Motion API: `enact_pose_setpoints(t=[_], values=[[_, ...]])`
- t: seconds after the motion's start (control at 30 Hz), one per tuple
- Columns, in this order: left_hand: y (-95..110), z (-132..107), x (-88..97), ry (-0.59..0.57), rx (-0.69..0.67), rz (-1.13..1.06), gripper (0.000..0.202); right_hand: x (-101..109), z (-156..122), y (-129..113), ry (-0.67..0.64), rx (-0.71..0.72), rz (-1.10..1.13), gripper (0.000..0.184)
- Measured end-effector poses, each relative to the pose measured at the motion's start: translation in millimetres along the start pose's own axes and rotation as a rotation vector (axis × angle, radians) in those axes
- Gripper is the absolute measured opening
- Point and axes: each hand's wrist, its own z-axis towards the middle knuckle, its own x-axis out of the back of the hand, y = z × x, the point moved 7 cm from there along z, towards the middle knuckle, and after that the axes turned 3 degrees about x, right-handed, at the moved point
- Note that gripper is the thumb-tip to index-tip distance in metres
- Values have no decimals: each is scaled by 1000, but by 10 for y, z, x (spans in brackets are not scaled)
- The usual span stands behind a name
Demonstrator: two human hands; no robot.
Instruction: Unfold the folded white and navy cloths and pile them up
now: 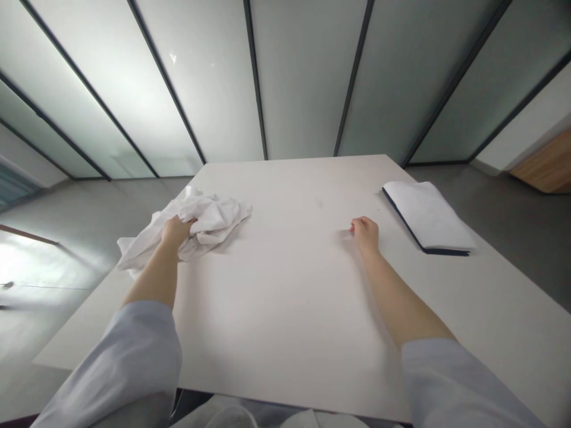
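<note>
A crumpled white cloth (pixel 209 217) lies in a loose heap on the left side of the table, part of it reaching the table's left edge. My left hand (pixel 177 230) is closed on the near side of this heap, its fingertips sunk in the folds. To the right of the middle, my right hand (pixel 366 232) is held just over the tabletop, fingers curled and closed, with nothing visible in them. It is nearest to a neatly folded white cloth (pixel 428 214), which lies flat on a thin dark board (pixel 446 252) and is apart from the hand.
The white table (pixel 276 309) spreads out before me, its near edge close to my body. Behind it stands a wall of frosted glass panels (pixel 303 77) with dark frames. Grey floor (pixel 468 190) shows on both sides, and a wooden piece (pixel 546 163) stands at far right.
</note>
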Motion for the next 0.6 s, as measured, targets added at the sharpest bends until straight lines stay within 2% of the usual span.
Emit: enact_pose_setpoints(t=[0.07,0.1,0.17,0.23,0.3,0.33,0.37,0.4,0.47,0.53,0.6], values=[[-133,-82,-168,-98,124,4,48,4,2,-5,4,2,-8,14],[-165,-125,-166,-117,184,14,59,1,3,-6,1,3,-14,14],[-104,-205,-13,-49,222,17,76,-10,4,-7,-5,7,-28,14],[124,-309,205,115,142,-21,79,-19,4,-10,-7,13,-43,15],[519,-492,348,328,-84,-121,70,-23,5,-10,-6,20,-55,15],[741,-601,306,348,-208,-193,62,-25,6,-8,-7,25,-55,15],[968,-707,181,299,-319,-256,53,-26,7,-6,-9,30,-51,15],[1197,-817,-12,199,-418,-297,46,-26,8,-2,-9,35,-43,15],[1620,-1064,-496,-52,-577,-326,39,-17,11,8,1,48,-25,15],[1884,-1286,-945,-221,-617,-293,38,-1,16,22,26,58,-10,15],[1985,-1426,-1251,-285,-577,-246,35,20,36,47,69,52,5,14]])
